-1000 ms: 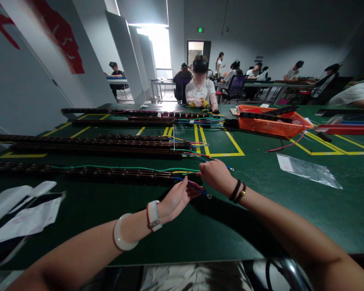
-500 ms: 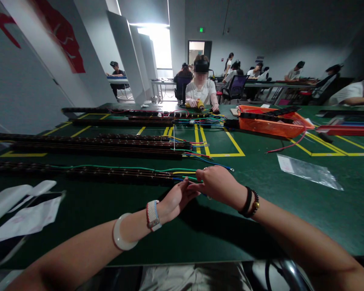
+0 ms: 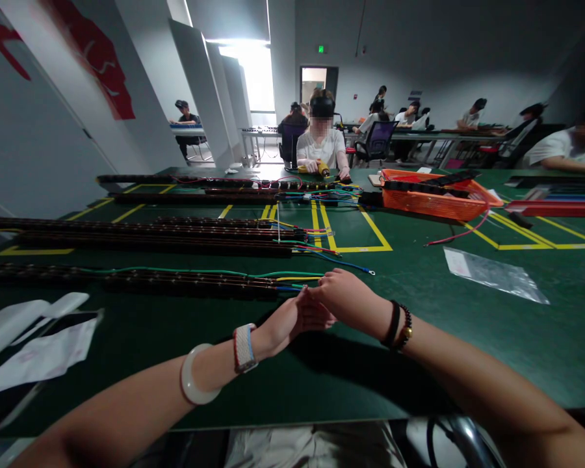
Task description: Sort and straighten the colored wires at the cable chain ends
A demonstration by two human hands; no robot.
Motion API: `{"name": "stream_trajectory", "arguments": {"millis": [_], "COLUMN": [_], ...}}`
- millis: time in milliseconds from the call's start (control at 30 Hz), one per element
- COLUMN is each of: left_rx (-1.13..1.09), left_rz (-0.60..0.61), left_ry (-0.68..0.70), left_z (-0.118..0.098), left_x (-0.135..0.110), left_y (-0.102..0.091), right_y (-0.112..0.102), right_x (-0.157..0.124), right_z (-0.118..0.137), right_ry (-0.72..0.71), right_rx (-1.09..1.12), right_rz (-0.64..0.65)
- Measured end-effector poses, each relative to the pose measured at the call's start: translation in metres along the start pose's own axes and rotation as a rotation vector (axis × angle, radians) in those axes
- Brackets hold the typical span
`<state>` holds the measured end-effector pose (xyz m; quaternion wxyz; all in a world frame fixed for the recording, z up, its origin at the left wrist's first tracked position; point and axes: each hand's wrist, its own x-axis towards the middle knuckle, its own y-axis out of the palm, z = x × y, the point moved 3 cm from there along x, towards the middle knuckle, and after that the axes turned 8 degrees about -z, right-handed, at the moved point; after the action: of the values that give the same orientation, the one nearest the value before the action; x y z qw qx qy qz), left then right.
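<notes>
My right hand (image 3: 348, 296) is closed, palm down, over the loose wire ends (image 3: 299, 279) of the nearest cable bundle. Green, yellow and blue wires run into its curled fingers. My left hand (image 3: 295, 320) is closed around the same wire ends from below, its thumb against my right fingers; the exact grip is hidden. The bundle (image 3: 175, 279), in dark ribbed sleeving, lies flat and stretches to the left edge. Just beyond my right hand, a blue wire with a ring terminal (image 3: 372, 272) belongs to the middle bundles (image 3: 214, 234).
A clear plastic bag (image 3: 494, 276) lies at right, behind it an orange basket (image 3: 431, 205) holding black tubing. White papers (image 3: 53, 354) lie at left. Across the green table (image 3: 419, 370), a co-worker (image 3: 322, 140) holds a yellow power tool (image 3: 322, 168). More bundles (image 3: 195, 196) lie further back.
My left fingers have moved right and under my right hand, and the hands sit closer together. The wire ends are more covered now. The bundles stay in place.
</notes>
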<state>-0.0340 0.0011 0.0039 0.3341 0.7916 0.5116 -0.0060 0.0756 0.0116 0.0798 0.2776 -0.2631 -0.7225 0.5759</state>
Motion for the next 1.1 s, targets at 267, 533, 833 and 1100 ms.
{"name": "stream_trajectory", "arguments": {"millis": [267,533,833,1100], "left_rx": [0.136,0.201,0.261,0.231], "left_rz": [0.103,0.096,0.143,0.113], "left_ry": [0.041,0.038,0.053,0.015], "left_z": [0.002,0.002,-0.001,-0.003], "left_x": [-0.003,0.001,-0.004,-0.005], "left_y": [0.002,0.001,0.004,0.006], "right_y": [0.028,0.021,0.076,0.078], "right_x": [0.008,0.012,0.022,0.025], "right_z": [-0.007,-0.032,-0.051,-0.042], "right_ry": [-0.073,0.040,0.130,0.116], "right_rx": [0.020,0.176,0.469,0.508], "right_rz": [0.026,-0.200,-0.295,-0.310]}}
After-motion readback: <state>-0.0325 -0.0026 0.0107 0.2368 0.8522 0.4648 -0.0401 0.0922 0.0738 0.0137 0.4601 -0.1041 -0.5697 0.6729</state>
